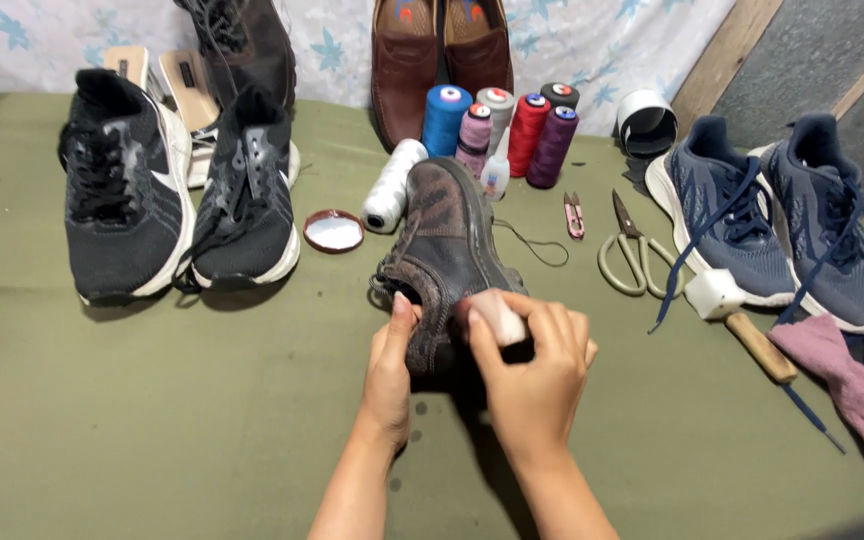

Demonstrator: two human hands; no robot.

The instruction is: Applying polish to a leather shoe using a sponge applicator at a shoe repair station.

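Brown shoe (pixel 447 245) lay on green bench (pixel 152 400), left hand (pixel 389 375) grip closed on its heel, right hand (pixel 532 370) grip pinched a small white piece (pixel 505 322) against its side, thread spools (pixel 512 130) behind.

Small coloured insole labels (pixel 439 11) show inside the brown loafers (pixel 440 55).

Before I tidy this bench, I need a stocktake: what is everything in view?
worn shoe: 1, dark brown, centre
black sneakers: 2, left
blue sneakers: 2, right
brown loafers: 2, top
thread spools: about 7, mixed colours, behind the shoe
lid: 1, round, beside the white spool
scissors: 1, right
snips: 1, pink
pink cloth: 1, far right
left hand: grips the shoe's heel
right hand: presses a white lump on the shoe
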